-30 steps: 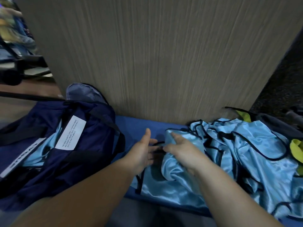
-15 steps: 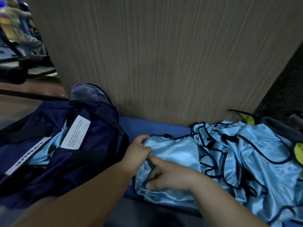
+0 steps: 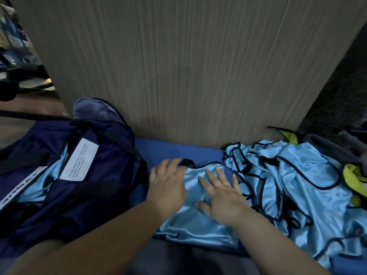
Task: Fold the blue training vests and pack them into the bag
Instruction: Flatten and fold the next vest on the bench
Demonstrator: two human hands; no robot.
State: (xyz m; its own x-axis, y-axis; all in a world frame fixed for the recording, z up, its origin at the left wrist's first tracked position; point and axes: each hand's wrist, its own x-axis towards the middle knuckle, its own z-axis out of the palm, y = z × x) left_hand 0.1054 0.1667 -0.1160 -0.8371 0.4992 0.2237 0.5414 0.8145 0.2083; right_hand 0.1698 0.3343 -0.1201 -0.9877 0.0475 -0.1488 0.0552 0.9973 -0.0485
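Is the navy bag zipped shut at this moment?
No, the navy bag lies open, with light blue vests showing inside it beside its white label.

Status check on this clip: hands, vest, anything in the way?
Both open, flat: left hand and right hand pressing the shiny light-blue vest. Navy fabric bag open at left, blue fabric inside. Unfolded pile of blue vests crowds the right.

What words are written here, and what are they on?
White label on the dark blue bag: three lines of small capitals, too blurred to read.
White strip on the bag: big dark letters, slanted and cut off, unreadable.
No writing shows on the blue vests.
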